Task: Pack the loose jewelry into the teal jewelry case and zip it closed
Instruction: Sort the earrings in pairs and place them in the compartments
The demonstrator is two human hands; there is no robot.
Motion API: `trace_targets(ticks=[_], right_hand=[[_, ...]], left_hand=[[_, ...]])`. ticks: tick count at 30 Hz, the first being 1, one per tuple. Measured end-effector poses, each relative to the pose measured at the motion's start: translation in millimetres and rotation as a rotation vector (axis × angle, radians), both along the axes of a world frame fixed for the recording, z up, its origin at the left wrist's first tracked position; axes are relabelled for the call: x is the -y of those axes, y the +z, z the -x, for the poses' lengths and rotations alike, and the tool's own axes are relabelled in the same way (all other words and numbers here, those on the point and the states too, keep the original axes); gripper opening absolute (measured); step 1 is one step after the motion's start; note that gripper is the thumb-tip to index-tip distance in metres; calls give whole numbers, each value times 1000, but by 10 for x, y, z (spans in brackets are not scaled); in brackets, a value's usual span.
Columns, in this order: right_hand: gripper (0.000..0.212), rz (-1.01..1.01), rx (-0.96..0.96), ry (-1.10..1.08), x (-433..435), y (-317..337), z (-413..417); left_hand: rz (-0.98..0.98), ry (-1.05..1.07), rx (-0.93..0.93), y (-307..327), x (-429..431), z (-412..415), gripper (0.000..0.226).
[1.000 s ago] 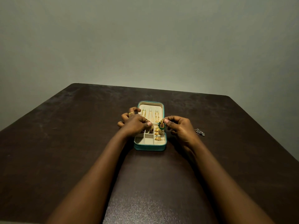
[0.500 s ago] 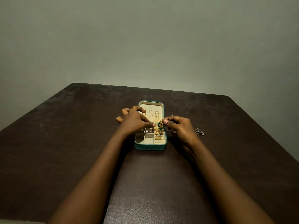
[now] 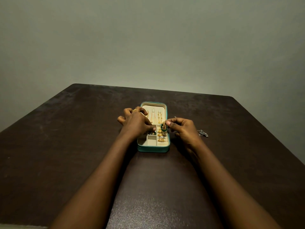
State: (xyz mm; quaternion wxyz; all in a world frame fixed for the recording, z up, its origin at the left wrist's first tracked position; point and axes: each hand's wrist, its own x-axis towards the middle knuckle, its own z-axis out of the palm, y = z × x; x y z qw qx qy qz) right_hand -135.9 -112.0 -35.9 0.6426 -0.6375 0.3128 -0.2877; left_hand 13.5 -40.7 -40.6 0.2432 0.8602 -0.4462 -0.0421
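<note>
Teal case (image 3: 153,148) lay open, long axis pointing away from me. My right hand (image 3: 183,129) pinched a green-gold earring (image 3: 163,128); left hand (image 3: 137,123) curled inside, grip unclear.

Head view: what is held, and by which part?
The right hand pinches the green-and-gold earring by its right edge. The left hand reaches into the teal case; its hold cannot be told.
</note>
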Motion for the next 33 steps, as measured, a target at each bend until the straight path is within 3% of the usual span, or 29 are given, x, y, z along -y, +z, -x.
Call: trace_targets(ticks=[5, 11, 15, 19, 22, 24, 26, 30, 33], right_hand=[[17, 38, -15, -30, 27, -28, -12], [15, 85, -42, -74, 6, 17, -27], [18, 36, -16, -1, -72, 140, -98], [14, 232, -217, -16, -90, 133, -285], [17, 282, -337, -44, -65, 69, -402], [25, 342, -388, -80, -58, 52, -467], [18, 403, -442, -84, -48, 41, -510], [10, 467, -467, -127, -46, 5, -546], [11, 436, -432, -146, -47, -16, -552]], left_hand=[[-15, -25, -8, -15, 13, 24, 28], [223, 80, -148, -6, 3, -52, 27], [252, 106, -235, -26, -15, -119, 24], [244, 71, -298, -65, -11, -156, 19], [210, 19, -338, -60, -12, -219, 2], [187, -22, -361, -60, -20, -252, 19], [179, -21, -358, -53, -25, -256, 20], [170, -40, -355, -73, -14, -267, 23], [176, -44, -367, -79, -8, -263, 11]])
